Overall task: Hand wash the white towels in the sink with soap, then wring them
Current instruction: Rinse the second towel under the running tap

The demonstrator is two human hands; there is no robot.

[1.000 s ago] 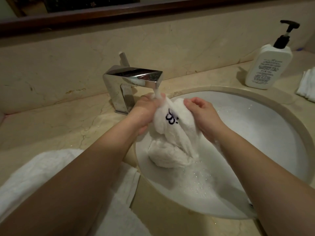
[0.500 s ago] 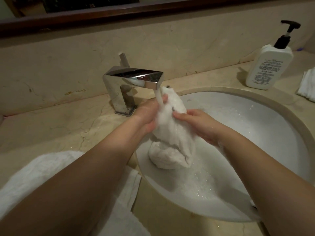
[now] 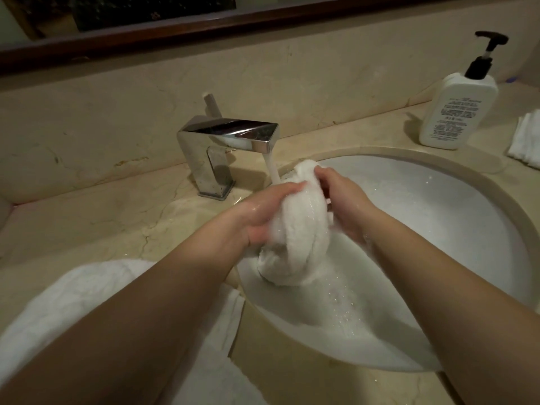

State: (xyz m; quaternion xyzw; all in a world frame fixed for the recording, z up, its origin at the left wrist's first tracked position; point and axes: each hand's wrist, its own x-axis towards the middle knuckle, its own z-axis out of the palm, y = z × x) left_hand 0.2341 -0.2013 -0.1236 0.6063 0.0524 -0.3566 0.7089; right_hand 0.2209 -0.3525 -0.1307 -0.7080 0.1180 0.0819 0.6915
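A wet white towel (image 3: pixel 295 235) is bunched upright over the left side of the white sink (image 3: pixel 455 217). My left hand (image 3: pixel 263 211) grips its left side and my right hand (image 3: pixel 342 197) grips its right side near the top. Its lower end hangs down into the basin. Water runs from the chrome tap (image 3: pixel 230 141) onto the top of the towel, just behind my left fingers. The white soap pump bottle (image 3: pixel 458 109) stands on the counter at the back right.
A large white towel (image 3: pixel 76 314) lies on the marble counter (image 3: pixel 96 217) at the front left, under my left forearm. Folded white cloth (image 3: pixel 526 141) sits at the right edge. A wood-framed mirror runs along the back wall.
Both hands have shifted along the towel, the right one up and the left one down. The dark embroidered mark seen a second ago is now turned out of sight.
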